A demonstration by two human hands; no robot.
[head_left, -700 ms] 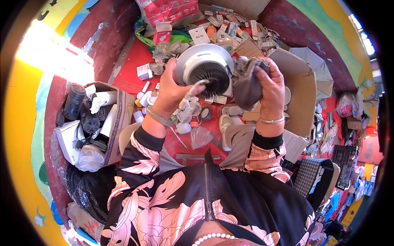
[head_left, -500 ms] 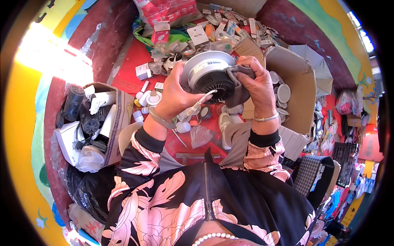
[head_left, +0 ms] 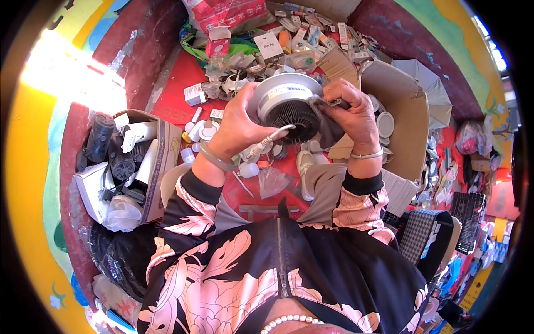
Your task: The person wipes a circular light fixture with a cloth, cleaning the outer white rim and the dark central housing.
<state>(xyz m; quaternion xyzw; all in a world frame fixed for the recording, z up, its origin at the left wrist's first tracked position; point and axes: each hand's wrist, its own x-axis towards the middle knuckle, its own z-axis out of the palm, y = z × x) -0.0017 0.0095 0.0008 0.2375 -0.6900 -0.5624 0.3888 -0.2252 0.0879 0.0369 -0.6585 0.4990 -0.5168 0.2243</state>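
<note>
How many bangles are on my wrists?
2: a pale round bangle by your left hand, a thin silvery bangle by your right hand. More may hide under the black-and-pink floral sleeves.

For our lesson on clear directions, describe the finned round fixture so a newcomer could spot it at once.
Find the flower-patterned jacket at the bottom, then look above it. The left hand grips the round fixture. Its black fins and pale cable set it apart from the grey cloth in the right hand.
</note>
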